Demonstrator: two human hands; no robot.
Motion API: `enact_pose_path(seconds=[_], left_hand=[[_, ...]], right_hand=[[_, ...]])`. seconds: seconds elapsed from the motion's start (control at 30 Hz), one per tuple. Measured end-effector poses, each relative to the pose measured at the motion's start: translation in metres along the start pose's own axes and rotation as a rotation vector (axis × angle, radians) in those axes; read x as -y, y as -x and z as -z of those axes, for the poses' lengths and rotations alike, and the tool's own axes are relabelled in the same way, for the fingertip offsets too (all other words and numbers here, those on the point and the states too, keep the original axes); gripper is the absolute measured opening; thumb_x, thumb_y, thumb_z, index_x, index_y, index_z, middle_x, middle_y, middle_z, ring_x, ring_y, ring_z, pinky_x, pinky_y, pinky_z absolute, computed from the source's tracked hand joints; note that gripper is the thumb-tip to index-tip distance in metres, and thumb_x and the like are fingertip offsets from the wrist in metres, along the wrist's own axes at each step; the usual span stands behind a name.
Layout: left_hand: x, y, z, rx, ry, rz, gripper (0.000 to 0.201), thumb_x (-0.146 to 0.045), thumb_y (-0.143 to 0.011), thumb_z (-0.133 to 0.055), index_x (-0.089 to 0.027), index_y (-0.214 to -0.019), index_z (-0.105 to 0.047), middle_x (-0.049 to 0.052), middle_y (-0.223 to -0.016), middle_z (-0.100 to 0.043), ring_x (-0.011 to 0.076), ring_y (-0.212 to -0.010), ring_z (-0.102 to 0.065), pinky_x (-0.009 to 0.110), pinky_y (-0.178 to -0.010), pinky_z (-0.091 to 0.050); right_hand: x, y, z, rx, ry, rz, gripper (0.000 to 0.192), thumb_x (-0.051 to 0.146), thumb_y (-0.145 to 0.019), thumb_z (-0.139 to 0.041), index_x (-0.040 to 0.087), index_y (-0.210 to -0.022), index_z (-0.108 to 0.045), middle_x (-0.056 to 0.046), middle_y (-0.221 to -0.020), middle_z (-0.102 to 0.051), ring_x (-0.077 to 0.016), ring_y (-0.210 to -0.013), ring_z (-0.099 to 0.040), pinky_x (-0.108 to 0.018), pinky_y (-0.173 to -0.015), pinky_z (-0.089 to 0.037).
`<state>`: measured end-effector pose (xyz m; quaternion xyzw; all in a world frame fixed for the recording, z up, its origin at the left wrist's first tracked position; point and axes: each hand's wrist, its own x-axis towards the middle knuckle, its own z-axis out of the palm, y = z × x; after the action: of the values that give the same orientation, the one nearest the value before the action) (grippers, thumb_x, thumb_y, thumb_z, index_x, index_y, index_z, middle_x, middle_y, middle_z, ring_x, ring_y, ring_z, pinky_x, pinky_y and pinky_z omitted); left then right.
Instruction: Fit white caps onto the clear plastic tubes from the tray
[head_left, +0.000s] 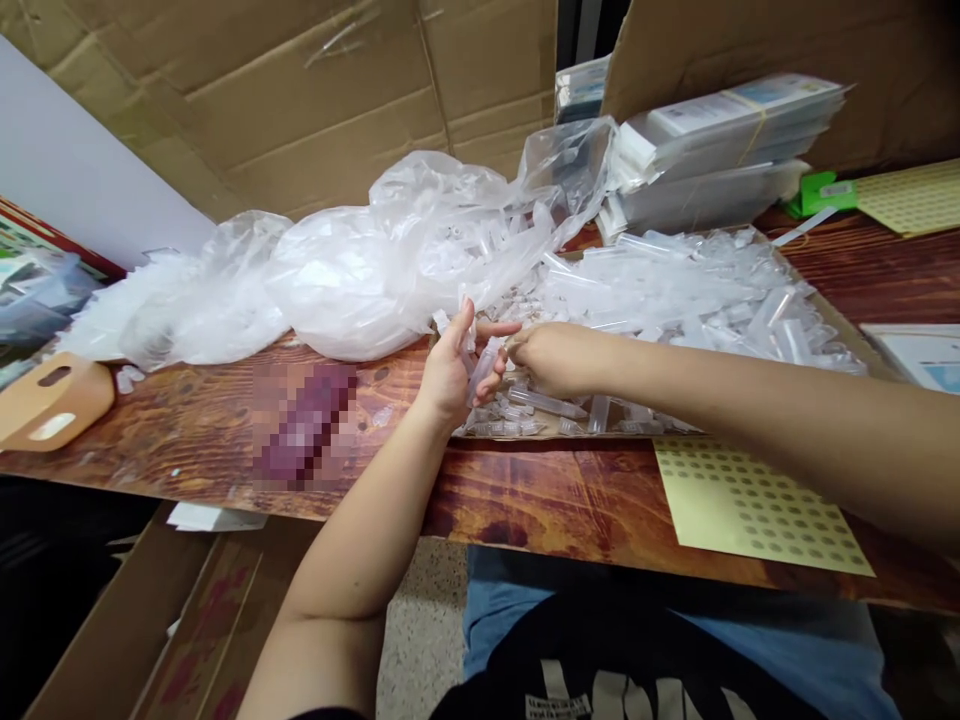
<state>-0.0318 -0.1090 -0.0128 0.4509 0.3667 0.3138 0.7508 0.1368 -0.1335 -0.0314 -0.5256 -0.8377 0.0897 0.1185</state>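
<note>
My left hand (447, 378) is curled, palm up, around a clear plastic tube (484, 370); small whitish pieces show by its thumb. Close beside it my right hand (559, 358) is closed, fingertips pinched near the tube's end. What sits between those fingertips is too small to make out. Both hands are over the left front of a shallow cardboard tray (847, 330) heaped with clear tubes (660, 285) and small translucent caps (517, 300). One loose tube (547, 403) lies just below my right hand.
Clear plastic bags (345, 280) bulge behind and left. Banded stacks of clear packaging (720, 150) stand at the back. A yellow sticker sheet (757, 510) lies at the front edge, an orange basket (60, 400) far left, a blurred maroon object (307, 425) between. An open carton (202, 620) stands below.
</note>
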Motion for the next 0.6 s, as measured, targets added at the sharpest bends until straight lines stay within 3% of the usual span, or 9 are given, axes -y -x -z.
enact_pose_path(seconds=[0.07,0.13,0.23,0.3,0.43,0.6], left_hand=[[0.001,0.001,0.0,0.009,-0.002,-0.003,0.069,-0.084,-0.083,-0.062,-0.016,-0.087,-0.074,0.001,-0.051,-0.051,0.0067,-0.028,-0.029,0.022,-0.028,-0.014],[0.002,0.002,-0.001,-0.009,-0.01,-0.028,0.069,-0.085,-0.081,-0.065,-0.017,-0.084,-0.072,0.001,-0.05,-0.051,0.0069,-0.028,-0.03,0.022,-0.028,-0.015],[0.006,0.004,-0.005,-0.055,-0.037,-0.104,0.069,-0.086,-0.081,-0.065,-0.017,-0.072,-0.065,0.001,-0.048,-0.049,0.007,-0.029,-0.031,0.021,-0.029,-0.018],[0.009,0.006,-0.008,-0.067,-0.081,-0.159,0.069,-0.086,-0.081,-0.063,-0.018,-0.067,-0.061,0.001,-0.046,-0.049,0.007,-0.029,-0.032,0.02,-0.029,-0.02],[0.019,0.008,-0.013,-0.042,-0.182,-0.237,0.064,-0.08,-0.085,-0.064,-0.021,-0.064,-0.053,0.0,-0.044,-0.05,0.0082,-0.028,-0.034,0.02,-0.028,-0.022],[0.027,0.008,-0.012,-0.038,-0.241,-0.327,0.067,-0.079,-0.084,-0.068,-0.022,-0.056,-0.047,-0.001,-0.04,-0.043,0.0077,-0.029,-0.035,0.02,-0.029,-0.023]], right_hand=[[-0.002,0.008,0.015,-0.007,0.056,-0.004,0.016,0.002,-0.073,-0.067,0.017,-0.075,-0.069,-0.01,-0.086,-0.073,-0.0235,-0.077,-0.069,-0.033,-0.065,-0.048],[-0.004,0.02,0.031,-0.145,0.035,0.001,0.013,0.01,-0.082,-0.064,0.017,-0.084,-0.074,-0.011,-0.09,-0.073,-0.0259,-0.085,-0.07,-0.036,-0.072,-0.052],[-0.001,0.039,0.047,-0.427,-0.209,0.035,0.013,0.024,-0.091,-0.065,0.022,-0.094,-0.078,-0.008,-0.09,-0.075,-0.0244,-0.085,-0.07,-0.039,-0.078,-0.056],[0.005,0.048,0.046,-0.542,-0.416,0.024,0.013,0.033,-0.092,-0.07,0.025,-0.093,-0.079,-0.006,-0.091,-0.077,-0.0234,-0.082,-0.071,-0.039,-0.077,-0.058],[0.018,0.05,0.029,-0.549,-0.696,-0.008,0.011,0.037,-0.088,-0.077,0.026,-0.085,-0.079,-0.004,-0.09,-0.078,-0.0225,-0.082,-0.073,-0.038,-0.077,-0.06],[0.023,0.05,0.016,-0.495,-0.799,-0.021,0.016,0.035,-0.089,-0.075,0.024,-0.077,-0.076,-0.004,-0.086,-0.078,-0.0217,-0.08,-0.074,-0.036,-0.075,-0.06]])
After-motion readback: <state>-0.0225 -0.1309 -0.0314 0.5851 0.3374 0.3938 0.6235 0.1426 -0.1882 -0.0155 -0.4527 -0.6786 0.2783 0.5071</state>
